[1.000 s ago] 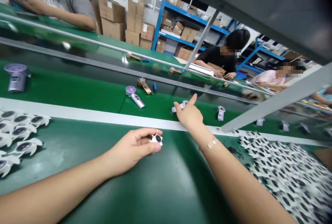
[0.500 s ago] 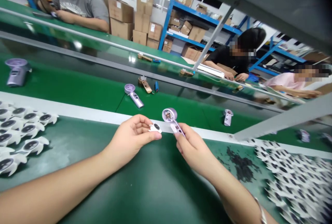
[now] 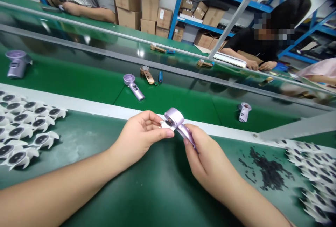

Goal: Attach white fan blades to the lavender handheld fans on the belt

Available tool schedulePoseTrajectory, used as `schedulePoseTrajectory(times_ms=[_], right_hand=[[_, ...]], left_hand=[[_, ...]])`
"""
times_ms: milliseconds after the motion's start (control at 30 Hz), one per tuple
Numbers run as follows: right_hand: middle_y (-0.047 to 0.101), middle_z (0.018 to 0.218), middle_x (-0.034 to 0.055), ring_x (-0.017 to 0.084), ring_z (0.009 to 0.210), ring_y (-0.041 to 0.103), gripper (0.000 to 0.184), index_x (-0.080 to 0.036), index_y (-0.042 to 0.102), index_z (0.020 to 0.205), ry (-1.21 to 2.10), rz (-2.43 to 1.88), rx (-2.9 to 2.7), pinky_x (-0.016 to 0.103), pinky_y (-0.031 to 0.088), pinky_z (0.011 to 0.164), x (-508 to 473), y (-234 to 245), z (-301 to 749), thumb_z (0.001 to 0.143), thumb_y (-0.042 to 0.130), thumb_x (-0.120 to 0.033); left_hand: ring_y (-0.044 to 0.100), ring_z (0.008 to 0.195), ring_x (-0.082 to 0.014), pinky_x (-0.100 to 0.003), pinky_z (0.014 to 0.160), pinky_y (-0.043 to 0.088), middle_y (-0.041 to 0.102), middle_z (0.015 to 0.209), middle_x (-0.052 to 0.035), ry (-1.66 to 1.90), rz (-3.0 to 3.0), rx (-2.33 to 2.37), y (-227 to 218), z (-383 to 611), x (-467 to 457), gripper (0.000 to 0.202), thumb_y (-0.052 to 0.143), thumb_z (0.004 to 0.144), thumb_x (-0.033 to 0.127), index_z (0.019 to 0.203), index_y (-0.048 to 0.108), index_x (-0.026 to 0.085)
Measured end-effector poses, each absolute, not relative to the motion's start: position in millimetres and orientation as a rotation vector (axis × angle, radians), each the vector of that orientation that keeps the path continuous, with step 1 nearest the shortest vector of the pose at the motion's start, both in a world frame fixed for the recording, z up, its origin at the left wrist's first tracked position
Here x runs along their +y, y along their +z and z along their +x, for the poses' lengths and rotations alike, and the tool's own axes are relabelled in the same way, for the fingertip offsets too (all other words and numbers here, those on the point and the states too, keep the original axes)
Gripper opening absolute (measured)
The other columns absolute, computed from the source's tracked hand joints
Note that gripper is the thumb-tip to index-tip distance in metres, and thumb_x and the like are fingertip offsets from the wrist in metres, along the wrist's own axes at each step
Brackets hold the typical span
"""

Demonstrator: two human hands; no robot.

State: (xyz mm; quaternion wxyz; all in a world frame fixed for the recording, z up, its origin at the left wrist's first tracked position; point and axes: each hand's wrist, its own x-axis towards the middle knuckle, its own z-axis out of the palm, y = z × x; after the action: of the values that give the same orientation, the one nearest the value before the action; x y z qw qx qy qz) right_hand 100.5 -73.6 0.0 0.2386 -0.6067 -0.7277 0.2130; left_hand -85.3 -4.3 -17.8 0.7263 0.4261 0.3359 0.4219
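1. The left hand [image 3: 141,134] is closed, pinching a small white fan blade [image 3: 165,124] between thumb and fingertips.
2. The right hand [image 3: 206,155] grips the handle of a purple fan body [image 3: 176,118], whose round head sits right at the blade.
3. Both things are held just above the dark green surface [image 3: 157,192], near its pale rail [image 3: 78,102].
4. Rows of loose white blades [image 3: 26,125] lie on the left, and a scatter of black bits [image 3: 265,171] lies on the right.
5. Beyond the rail, more purple bodies [image 3: 132,87] lie on the conveyor belt [image 3: 78,80].
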Motion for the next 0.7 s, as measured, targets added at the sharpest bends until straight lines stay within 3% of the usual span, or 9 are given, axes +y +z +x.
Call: schedulePoseTrajectory(times_ms=[533, 700], right_hand=[[0.06, 0.106, 0.0093, 0.024, 0.088, 0.062, 0.039, -0.022, 0.044, 0.129, 0.445, -1.579, -2.306, 0.04, 0.052, 0.082, -68, 7, 120, 0.091, 0.041, -0.011], [0.061, 0.112, 0.0116, 0.025, 0.09, 0.062, 0.043, -0.021, 0.043, 0.131, 0.412, -1.531, -2.378, 0.039, 0.052, 0.078, -69, 11, 121, 0.09, 0.04, -0.01]], left_hand=[[0.068, 0.065, -0.0092, -0.019, 0.067, 0.052, 0.073, 0.067, 0.0022, 0.849, 0.939, 0.734, -14, -88, 0, 0.028, 0.086, 0.063, 0.014, 0.072, 0.059, 0.015], [0.065, 0.058, -0.0103, -0.019, 0.061, 0.05, 0.071, 0.061, 0.0017, 0.872, 0.918, 0.725, -17, -90, 0, 0.038, 0.086, 0.062, 0.013, 0.075, 0.051, 0.017]])
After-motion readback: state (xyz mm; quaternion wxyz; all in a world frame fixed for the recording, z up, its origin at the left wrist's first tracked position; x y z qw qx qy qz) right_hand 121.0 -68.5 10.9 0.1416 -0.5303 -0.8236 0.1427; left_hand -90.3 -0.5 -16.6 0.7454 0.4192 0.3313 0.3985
